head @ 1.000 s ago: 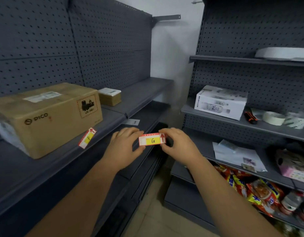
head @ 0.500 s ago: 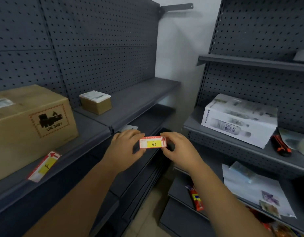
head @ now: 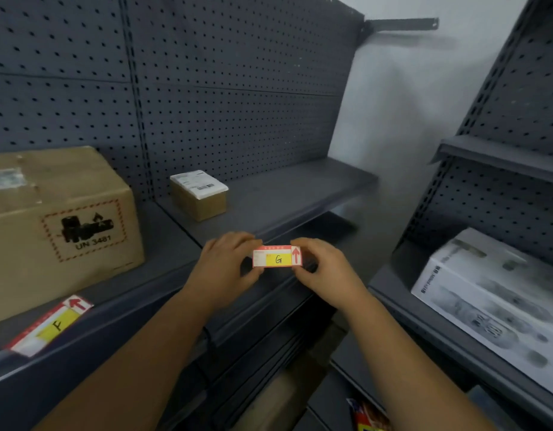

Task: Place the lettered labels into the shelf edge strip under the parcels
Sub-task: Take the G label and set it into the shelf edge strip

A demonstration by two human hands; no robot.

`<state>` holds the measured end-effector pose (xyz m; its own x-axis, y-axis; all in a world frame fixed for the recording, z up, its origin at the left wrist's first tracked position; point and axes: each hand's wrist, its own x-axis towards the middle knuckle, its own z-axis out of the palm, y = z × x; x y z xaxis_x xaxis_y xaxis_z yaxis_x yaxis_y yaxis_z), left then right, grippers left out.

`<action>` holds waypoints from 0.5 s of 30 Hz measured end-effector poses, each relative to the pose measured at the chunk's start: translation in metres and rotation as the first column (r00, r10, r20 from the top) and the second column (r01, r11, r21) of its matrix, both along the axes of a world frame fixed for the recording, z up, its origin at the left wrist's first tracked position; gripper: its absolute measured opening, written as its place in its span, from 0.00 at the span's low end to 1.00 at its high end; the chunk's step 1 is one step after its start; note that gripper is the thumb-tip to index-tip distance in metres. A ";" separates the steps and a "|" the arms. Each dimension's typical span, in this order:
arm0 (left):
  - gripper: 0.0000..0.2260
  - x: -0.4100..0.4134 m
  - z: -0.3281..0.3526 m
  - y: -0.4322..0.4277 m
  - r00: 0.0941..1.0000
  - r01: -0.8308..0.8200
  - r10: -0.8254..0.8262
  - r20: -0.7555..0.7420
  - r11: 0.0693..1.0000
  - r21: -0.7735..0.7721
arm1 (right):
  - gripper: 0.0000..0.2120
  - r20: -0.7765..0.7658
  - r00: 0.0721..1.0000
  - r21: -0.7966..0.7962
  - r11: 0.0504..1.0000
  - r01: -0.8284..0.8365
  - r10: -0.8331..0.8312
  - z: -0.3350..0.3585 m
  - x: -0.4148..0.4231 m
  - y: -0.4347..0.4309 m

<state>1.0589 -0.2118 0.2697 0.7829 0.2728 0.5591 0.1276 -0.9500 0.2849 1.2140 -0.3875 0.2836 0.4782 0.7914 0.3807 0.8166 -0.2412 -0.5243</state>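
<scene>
G label sits dead centre of my view, face up to me, with its red arrow on the right end. My left hand pinches its left end and my right hand pinches its right end, fingers closed on the short edges. It hangs in the air just in front of the shelf edge strip, not yet in it.

Up at 11 o'clock from the label is the small parcel, which I take to be its target. Out at 8 o'clock, the F label is lodged at the strip at a tilt, below the big carton at 9 o'clock.

It looks like thin card: almost weightless and bendy, easy to crease if squeezed. I'd keep the grip on the two ends, so the long edges stay clear to tuck into the channel, and bow it only gently.
</scene>
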 end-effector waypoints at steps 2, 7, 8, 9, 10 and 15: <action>0.21 0.002 -0.001 0.006 0.999 -0.048 0.048 0.001 0.999 -0.008 | 0.21 -0.024 0.999 0.023 0.999 -0.045 0.046 0.000 0.010 0.012; 0.21 0.011 -0.005 0.013 0.983 -0.183 0.183 0.006 0.983 0.000 | 0.16 -0.153 0.979 0.073 0.989 -0.125 0.135 -0.001 0.035 0.040; 0.21 0.013 -0.005 0.013 0.977 -0.213 0.213 0.008 0.977 0.005 | 0.15 -0.168 0.974 0.072 0.988 -0.140 0.150 0.001 0.041 0.046; 0.20 0.015 -0.004 0.012 0.969 -0.246 0.246 0.013 0.969 0.013 | 0.15 -0.182 0.969 0.070 0.985 -0.160 0.170 0.003 0.047 0.052; 0.20 0.018 -0.003 0.011 0.960 -0.281 0.280 0.013 0.960 0.016 | 0.14 -0.206 0.960 0.063 0.981 -0.181 0.190 0.005 0.053 0.057; 0.23 0.035 -0.002 0.002 0.891 -0.453 0.453 -0.023 0.891 0.019 | 0.12 -0.278 0.907 0.085 0.948 -0.305 0.317 0.017 0.084 0.076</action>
